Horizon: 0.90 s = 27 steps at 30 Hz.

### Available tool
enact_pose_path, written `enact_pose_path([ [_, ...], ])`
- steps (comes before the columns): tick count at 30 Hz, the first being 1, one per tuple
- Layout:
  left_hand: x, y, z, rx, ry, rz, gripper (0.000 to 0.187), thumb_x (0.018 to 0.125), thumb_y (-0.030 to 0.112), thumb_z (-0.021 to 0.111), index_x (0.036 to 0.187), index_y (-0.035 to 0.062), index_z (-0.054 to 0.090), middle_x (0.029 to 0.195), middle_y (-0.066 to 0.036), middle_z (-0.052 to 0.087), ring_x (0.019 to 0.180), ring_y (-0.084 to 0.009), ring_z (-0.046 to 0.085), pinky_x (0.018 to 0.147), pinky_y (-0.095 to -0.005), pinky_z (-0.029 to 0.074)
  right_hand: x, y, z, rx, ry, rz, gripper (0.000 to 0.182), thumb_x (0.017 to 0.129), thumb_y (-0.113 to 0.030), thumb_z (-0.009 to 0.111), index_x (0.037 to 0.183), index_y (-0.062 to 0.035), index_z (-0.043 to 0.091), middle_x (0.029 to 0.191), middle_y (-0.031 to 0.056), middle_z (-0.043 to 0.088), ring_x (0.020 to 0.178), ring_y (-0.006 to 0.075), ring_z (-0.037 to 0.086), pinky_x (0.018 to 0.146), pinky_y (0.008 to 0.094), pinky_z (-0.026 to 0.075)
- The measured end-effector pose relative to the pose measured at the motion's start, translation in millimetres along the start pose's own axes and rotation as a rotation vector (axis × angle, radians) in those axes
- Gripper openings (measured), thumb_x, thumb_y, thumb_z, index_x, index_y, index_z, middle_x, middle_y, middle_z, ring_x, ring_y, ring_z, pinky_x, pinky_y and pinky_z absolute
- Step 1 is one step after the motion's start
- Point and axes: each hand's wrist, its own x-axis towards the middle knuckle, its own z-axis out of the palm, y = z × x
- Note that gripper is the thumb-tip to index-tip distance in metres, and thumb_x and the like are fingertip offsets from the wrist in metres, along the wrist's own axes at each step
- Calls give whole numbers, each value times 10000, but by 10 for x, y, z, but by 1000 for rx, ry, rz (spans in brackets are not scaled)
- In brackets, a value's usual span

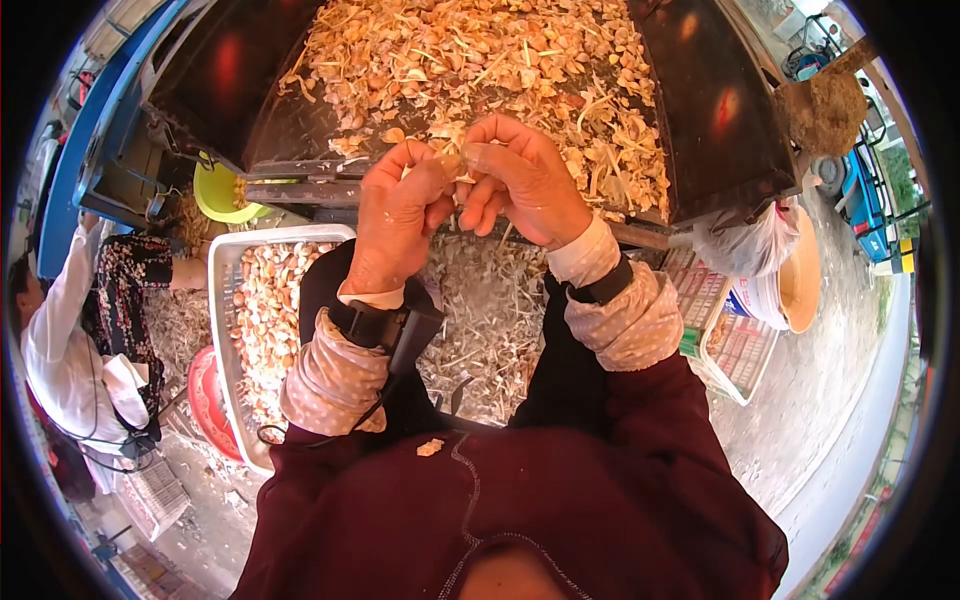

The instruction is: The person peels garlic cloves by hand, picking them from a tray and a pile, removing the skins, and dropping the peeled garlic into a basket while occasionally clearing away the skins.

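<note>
My left hand (398, 215) and my right hand (525, 180) meet in front of me over the near edge of the heap. The thumb and fingers of each are pinched together on a small pale piece (455, 160), mostly hidden by the fingertips; its exact kind is not clear. Just beyond lies a heap of small tan-orange pieces (480, 60) with thin stalks, perhaps mushrooms, on a dark bed with raised sides. To the left of my left hand stands a white plastic basket (224, 330) filled with small whitish-brown pieces (265, 310).
A lime-green bowl (212, 190) and a red basin (205, 400) are at the left, near a person in a white top (62, 340). Stalk scraps (490, 330) cover the ground between my legs. Crates (740, 350) and a bucket (755, 300) stand at the right.
</note>
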Motion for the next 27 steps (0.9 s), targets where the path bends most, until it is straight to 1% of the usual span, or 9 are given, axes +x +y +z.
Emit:
enact_pose_path([
  [8,19,77,-94,-317,-103,-165,102,902,144,584,929,50,554,768,-44,573,483,-42,412,370,-159,238,-210,-239,308,44,-8,-74,191,958,-128,529,1060,32,500,816,158,668,659,254,708,482,291,573],
  [11,19,51,-70,-516,33,-257,150,927,152,563,1038,52,553,796,-49,572,481,-44,403,361,-171,255,-592,-545,795,267,-258,-186,194,904,-57,622,1047,36,530,835,150,677,678,224,709,517,260,571],
  [13,11,125,-84,-500,-32,-230,151,936,155,556,1046,51,549,801,-49,570,480,-46,401,362,-171,256,-698,-531,1047,262,-381,-259,193,873,-29,668,1018,33,555,836,137,681,679,202,708,516,243,559],
  [17,-49,162,-105,-494,-104,-206,174,973,188,538,1073,47,539,806,-53,557,478,-47,409,351,-167,277,-484,-259,1430,653,-754,-1181,109,840,18,676,817,124,682,669,241,633,466,219,611,384,239,460],
  [18,-72,159,-97,-503,-91,-214,188,985,201,529,1078,38,541,799,-56,550,474,-46,419,339,-162,295,-573,-351,1464,641,-758,-1177,109,840,18,676,817,124,682,669,241,633,466,219,611,384,239,460],
  [20,-116,187,-138,-515,-82,-213,203,993,208,516,1097,34,533,805,-57,544,479,-46,420,339,-162,298,-741,-672,1574,578,-646,-742,135,835,34,668,722,107,672,643,254,625,448,215,601,350,238,442],
  [21,-151,220,-153,-510,-62,-206,206,996,209,511,1099,32,532,811,-57,539,482,-47,419,340,-161,301,-726,-731,1517,569,-646,-742,135,835,34,668,722,107,672,643,254,625,448,215,601,350,238,442],
  [23,-229,301,-199,-522,-19,-188,220,1003,212,503,1100,17,535,819,-54,523,492,-44,412,340,-157,309,-577,-856,1399,441,-1042,-516,211,831,81,582,651,-5,514,623,218,547,527,269,621,373,238,374],
  [27,-527,467,-499,-551,51,-103,237,992,223,525,1114,20,537,820,-59,530,505,-48,421,345,-159,271,-627,-760,1570,537,-1118,-437,147,777,94,660,702,23,556,647,240,576,541,295,622,386,272,420],
])
